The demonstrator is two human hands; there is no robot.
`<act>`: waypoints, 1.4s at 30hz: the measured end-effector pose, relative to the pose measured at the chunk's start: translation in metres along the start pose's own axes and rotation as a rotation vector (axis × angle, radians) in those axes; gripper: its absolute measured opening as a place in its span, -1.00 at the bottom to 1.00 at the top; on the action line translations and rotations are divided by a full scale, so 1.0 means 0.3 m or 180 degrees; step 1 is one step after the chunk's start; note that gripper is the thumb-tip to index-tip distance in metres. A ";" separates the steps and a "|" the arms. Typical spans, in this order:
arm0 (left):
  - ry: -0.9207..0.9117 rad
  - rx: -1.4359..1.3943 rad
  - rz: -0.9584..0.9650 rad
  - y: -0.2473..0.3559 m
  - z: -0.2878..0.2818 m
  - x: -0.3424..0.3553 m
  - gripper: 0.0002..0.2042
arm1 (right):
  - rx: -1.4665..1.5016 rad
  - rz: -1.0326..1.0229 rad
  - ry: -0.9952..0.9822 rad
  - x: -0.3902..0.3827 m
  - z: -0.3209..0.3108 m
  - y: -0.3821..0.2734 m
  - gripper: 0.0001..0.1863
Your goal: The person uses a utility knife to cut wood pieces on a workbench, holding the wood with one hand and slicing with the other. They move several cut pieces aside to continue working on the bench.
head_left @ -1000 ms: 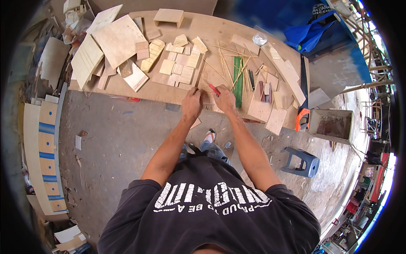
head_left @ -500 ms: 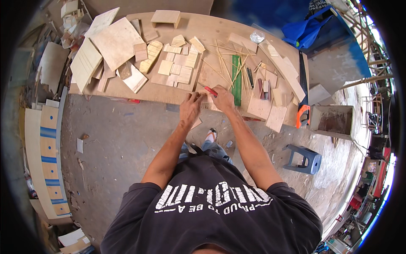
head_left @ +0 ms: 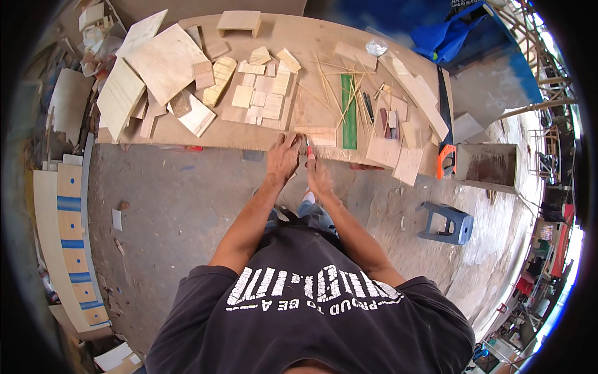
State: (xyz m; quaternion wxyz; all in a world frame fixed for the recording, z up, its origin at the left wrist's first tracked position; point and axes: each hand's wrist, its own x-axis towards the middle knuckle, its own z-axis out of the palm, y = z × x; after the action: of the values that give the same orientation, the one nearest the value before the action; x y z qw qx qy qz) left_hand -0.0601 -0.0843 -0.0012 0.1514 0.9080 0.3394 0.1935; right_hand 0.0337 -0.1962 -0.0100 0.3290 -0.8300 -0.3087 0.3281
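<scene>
At the front edge of the workbench point(head_left: 249, 138), my left hand point(head_left: 284, 156) is closed, fingertips pressed on the left end of a small, flat strip of wood point(head_left: 321, 136). My right hand point(head_left: 319, 179) grips a knife with a red handle point(head_left: 309, 151), its thin blade pointing away from me against the wood, close beside my left fingertips. The fingers under the handle are partly hidden. Just beyond lies a board with small wooden blocks point(head_left: 259, 98) arranged on it. To the right rests a green ruler-like strip point(head_left: 349, 115).
Thin sticks point(head_left: 330, 87) lie scattered across the bench. Plywood panels point(head_left: 161, 65) are stacked at its left. A handsaw with an orange handle point(head_left: 446, 161) hangs past the right edge, near a box point(head_left: 489, 167). A blue-grey stool point(head_left: 458, 225) stands on the floor.
My right hand has drawn back toward me and left, turning the knife from pointing left to pointing away. The wood strip shows more now. My left hand stays nearly in place.
</scene>
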 end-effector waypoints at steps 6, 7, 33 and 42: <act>-0.0014 -0.0111 0.0016 -0.003 -0.003 0.006 -0.69 | -0.0174 -0.0024 0.0373 -0.002 0.045 -0.015 -0.38; 0.0155 -0.0316 -0.0051 -0.008 0.007 0.008 -0.70 | -0.0104 0.0013 0.0329 0.000 0.051 -0.012 -0.40; -0.0214 -0.0698 -0.1871 0.023 -0.042 0.031 -0.79 | -0.0102 -0.0214 0.0528 -0.019 0.081 -0.055 -0.61; 0.0430 -0.0689 -0.0135 0.011 -0.031 0.061 -0.86 | -0.0072 -0.0047 0.0561 -0.003 0.097 -0.040 -0.54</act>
State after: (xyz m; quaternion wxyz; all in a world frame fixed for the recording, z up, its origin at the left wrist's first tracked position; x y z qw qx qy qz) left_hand -0.0497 -0.0730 0.0129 0.2294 0.8639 0.3450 0.2864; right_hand 0.0079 -0.1798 -0.0172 0.3479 -0.8570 -0.2884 0.2477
